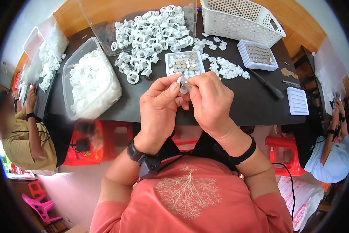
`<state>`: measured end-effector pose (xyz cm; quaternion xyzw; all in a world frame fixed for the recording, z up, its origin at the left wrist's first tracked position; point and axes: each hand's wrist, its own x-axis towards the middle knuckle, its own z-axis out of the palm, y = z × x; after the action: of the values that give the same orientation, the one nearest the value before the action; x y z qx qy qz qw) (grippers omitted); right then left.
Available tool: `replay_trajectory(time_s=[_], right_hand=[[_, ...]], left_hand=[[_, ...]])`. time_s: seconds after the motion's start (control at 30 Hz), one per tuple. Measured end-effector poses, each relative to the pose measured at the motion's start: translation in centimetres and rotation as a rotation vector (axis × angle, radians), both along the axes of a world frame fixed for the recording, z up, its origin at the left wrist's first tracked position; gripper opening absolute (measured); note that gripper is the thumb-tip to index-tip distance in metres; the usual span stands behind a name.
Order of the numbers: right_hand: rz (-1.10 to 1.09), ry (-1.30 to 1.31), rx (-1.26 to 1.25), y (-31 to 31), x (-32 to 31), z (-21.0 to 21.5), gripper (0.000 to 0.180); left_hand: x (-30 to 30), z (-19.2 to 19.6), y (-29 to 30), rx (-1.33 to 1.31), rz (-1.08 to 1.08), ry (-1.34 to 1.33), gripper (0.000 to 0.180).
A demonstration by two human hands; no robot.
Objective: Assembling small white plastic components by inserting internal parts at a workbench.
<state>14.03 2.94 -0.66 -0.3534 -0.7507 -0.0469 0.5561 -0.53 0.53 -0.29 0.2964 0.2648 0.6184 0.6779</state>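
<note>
In front of my chest, over the table's near edge, my left hand (157,104) pinches a small white round plastic part (182,84) between thumb and fingers. My right hand (213,101) closes its thumb and forefinger at the same part; a tiny white piece shows at its fingertips, its kind unclear. Just beyond my hands sits a white tray (168,66) holding several silver button cells (185,61). A heap of similar white round plastic parts (149,40) spills toward me from a clear bin at the back. Small white plastic pieces (229,69) lie right of the tray.
A clear tub (115,91) of white pieces stands left on the dark table (143,104). To the right are a white perforated basket (236,26), stacked trays (260,66), a black-handled screwdriver (273,89) and a white slotted tray (297,101). Other people work on both sides.
</note>
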Motion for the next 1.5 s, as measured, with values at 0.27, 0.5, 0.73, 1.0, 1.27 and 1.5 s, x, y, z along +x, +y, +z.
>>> replay_trajectory(time_s=[0.27,0.5,0.73,1.0,1.27,1.5], right_hand=[[0.194,0.115,-0.216,-0.3,0.4,0.4,0.012],[0.490,0.420,-0.636,-0.9,0.8,1.5,0.009],[0.468,0.393,-0.603,-1.2,1.2,1.8,0.008],[0.614,0.706,-1.069,-0.5,2.9,2.5,0.011],[0.585,0.701,-1.115,-1.6,4.3,3.5,0.020],[0.507,0.475,-0.795,-3.2,4.2,2.4,0.014]], left_hand=[[-0.2,-0.3,0.0,0.005,0.027,0.031,0.026],[-0.3,-0.3,-0.3,0.018,0.026,0.096,0.025],[0.2,-0.3,-0.7,0.031,0.002,0.084,0.023],[0.8,-0.1,-0.9,0.092,-0.070,0.083,0.022],[1.0,-0.4,-0.6,0.052,-0.225,-0.044,0.028],[1.2,-0.5,-0.8,0.023,-0.249,-0.053,0.029]])
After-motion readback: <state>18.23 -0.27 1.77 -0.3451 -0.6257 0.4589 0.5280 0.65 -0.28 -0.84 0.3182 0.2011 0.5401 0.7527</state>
